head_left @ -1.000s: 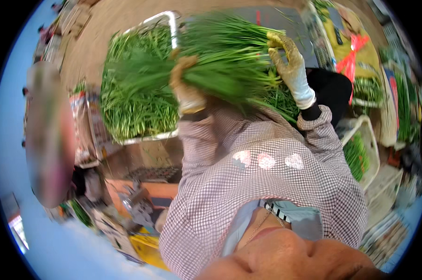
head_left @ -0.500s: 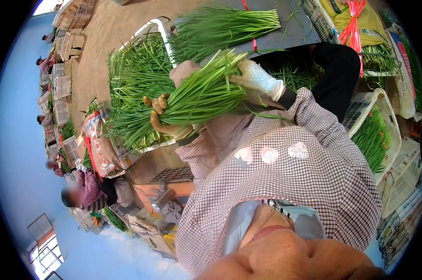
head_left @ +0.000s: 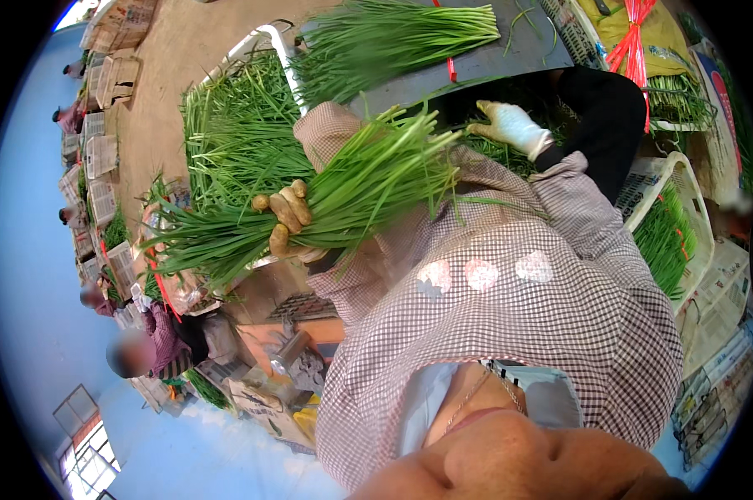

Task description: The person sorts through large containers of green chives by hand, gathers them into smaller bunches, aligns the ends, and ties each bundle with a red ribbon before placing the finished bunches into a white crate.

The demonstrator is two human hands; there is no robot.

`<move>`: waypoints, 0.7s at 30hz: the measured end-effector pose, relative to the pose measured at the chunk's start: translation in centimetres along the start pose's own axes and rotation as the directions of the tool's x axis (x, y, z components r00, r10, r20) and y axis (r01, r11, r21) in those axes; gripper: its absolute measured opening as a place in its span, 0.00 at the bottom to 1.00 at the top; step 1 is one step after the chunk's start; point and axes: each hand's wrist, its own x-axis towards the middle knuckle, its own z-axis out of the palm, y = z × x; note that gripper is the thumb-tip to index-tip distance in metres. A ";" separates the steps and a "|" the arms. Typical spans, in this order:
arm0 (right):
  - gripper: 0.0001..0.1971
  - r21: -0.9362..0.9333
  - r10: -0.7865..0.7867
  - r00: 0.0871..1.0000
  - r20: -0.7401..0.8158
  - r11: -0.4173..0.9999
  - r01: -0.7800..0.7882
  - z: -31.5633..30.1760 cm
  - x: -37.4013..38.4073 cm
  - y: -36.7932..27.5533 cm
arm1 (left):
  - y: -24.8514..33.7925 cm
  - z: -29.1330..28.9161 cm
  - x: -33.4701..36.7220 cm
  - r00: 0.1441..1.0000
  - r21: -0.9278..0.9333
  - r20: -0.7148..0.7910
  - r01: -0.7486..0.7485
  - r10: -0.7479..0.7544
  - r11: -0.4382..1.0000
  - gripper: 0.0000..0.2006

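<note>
My left hand (head_left: 289, 213), in a soiled glove, is closed round the middle of a loose bunch of green chives (head_left: 376, 179). The bunch lies across in front of me, its pale cut ends to the right and its leafy tips drooping to the left. My right hand (head_left: 514, 129), in a white and pale blue glove, is off the bunch, just right of the cut ends, with thumb and fingers apart and nothing visible in it. Beyond, a larger pile of chives (head_left: 401, 42) rests on a grey board (head_left: 526, 42) over a red strap (head_left: 451, 70).
A white crate (head_left: 286, 62) heaped with loose chives stands at the left. Right of me is another white crate (head_left: 695, 200) with tied bunches. Red ribbons (head_left: 632, 42) hang at the far right. Several people, one nearer person (head_left: 168, 337) among them, sit among crates at left.
My right hand has let go of the cut ends and moved right, its fingers spreading. The left hand still grips the bunch, which has shifted slightly and fanned out.
</note>
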 end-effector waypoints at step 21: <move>0.24 0.134 -0.119 0.987 0.110 0.985 0.104 4.2 3.0 -0.4 | 1.7 -3.4 -1.5 0.986 -0.124 0.165 -0.012 0.033 0.992 0.24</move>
